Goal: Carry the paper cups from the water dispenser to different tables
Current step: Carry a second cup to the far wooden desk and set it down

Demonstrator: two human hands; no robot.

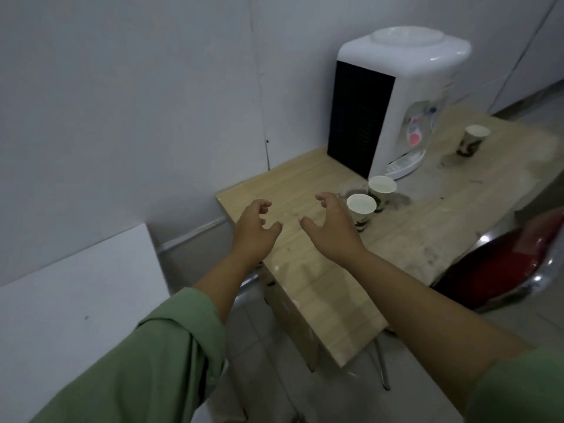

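A white water dispenser [393, 99] with a black side panel stands at the back of a light wooden table [320, 288]. Two white paper cups stand in front of it: a nearer cup [362, 209] and a farther cup [382, 189] just behind it. A third patterned paper cup [473, 140] stands to the dispenser's right. My right hand [329, 224] hovers open just left of the nearer cup, fingers curled, apart from it. My left hand [254, 227] is open over the table's left part, holding nothing.
A red chair with chrome frame [503, 270] sits at the table's right edge. A white tabletop [76, 300] lies at the lower left. A grey wall runs behind the table. Tiled floor shows below the table's front edge.
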